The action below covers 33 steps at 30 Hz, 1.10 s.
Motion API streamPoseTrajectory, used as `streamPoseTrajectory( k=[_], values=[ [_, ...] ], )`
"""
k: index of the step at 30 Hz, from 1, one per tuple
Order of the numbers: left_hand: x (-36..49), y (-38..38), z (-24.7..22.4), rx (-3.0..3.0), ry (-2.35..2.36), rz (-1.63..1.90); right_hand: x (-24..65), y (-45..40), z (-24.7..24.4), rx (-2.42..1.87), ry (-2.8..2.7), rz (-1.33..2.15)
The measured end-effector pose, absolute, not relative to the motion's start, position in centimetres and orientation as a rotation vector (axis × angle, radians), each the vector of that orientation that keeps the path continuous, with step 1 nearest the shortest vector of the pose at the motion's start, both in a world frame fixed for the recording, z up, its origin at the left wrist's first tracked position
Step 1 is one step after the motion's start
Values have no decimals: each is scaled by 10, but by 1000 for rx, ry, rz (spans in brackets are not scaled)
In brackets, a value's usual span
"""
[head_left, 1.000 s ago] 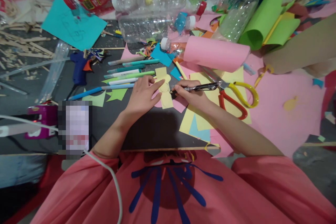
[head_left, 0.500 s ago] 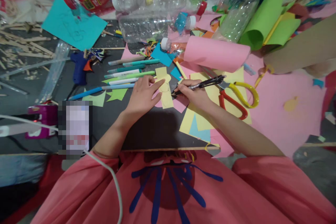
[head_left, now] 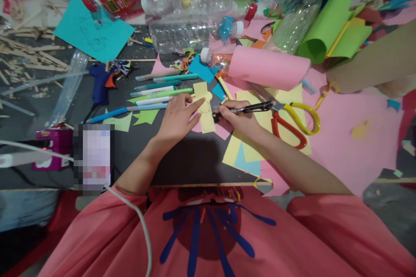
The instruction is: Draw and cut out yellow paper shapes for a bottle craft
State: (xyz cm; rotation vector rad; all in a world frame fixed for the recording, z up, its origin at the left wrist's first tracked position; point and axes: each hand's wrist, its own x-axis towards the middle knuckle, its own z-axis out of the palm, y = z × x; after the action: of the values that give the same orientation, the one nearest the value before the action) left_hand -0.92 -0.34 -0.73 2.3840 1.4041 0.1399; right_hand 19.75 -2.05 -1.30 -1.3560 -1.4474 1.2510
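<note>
My left hand [head_left: 178, 116] rests with its fingers spread, the fingertips touching the left side of a small yellow paper piece [head_left: 207, 122]. A curved line is drawn on that paper, and a rounded yellow shape lies over its middle. In my right hand [head_left: 240, 119] is a black pen [head_left: 256, 107], its tip low beside the paper's right edge. Pink paper [head_left: 222, 129] shows beneath. Scissors [head_left: 289, 123] with yellow and red handles lie to the right of my right hand, on yellow sheets [head_left: 256, 147].
Several markers [head_left: 156, 94] lie left of the paper. Farther left are a blue glue gun [head_left: 99, 84], a phone [head_left: 95, 156] with a cable and a purple box [head_left: 52, 149]. Plastic bottles [head_left: 182, 34] and a pink paper roll [head_left: 268, 67] stretch across the back.
The pen in my right hand has tilted slightly, its rear end lower and a little to the left. My left hand stays at the paper.
</note>
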Motion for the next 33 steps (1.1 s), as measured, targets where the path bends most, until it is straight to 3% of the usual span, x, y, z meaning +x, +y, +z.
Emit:
streamPoseTrajectory(
  k=[33],
  values=[
    [-9,-4,-5,2385,1381,161,200,-19,-12,-1241,-1687,1383]
  ],
)
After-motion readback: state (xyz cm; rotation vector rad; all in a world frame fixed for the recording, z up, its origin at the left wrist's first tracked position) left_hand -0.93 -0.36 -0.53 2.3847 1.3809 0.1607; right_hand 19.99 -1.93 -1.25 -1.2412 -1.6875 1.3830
